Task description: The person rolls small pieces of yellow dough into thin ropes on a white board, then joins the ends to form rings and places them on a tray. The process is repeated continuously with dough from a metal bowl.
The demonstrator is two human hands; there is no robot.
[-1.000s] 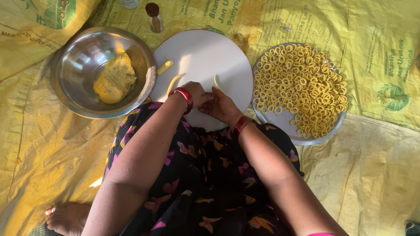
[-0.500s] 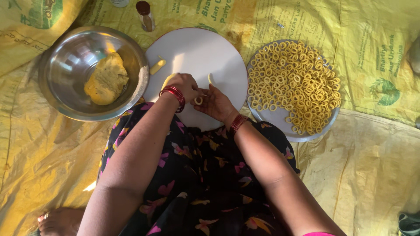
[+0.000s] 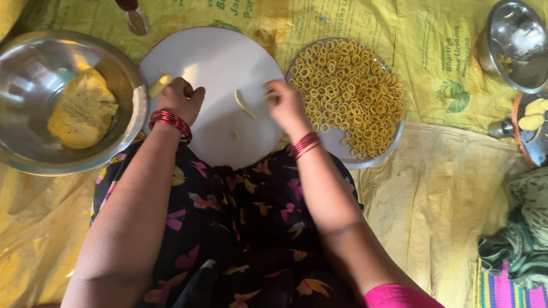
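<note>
White round board on the lap. Left hand at its left edge, curled over a stub of yellow dough. Right hand at its right edge, fingertips pinched; contents unclear. Thin dough strand lies mid-board. Judgement: roll evenly, join ends firmly. Right of board, tray of rings; left, steel bowl.

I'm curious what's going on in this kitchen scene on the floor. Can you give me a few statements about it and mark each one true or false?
1. The steel bowl at the left holds a lump of yellow dough. True.
2. The plate at the right is filled with flat round breads. False: it is heaped with small yellow dough rings.
3. A short dough strip lies on the white round board. True.
4. The left hand rests inside the steel bowl. False: it is on the board.
5. The right hand is at the board's right edge, beside the plate. True.
</note>
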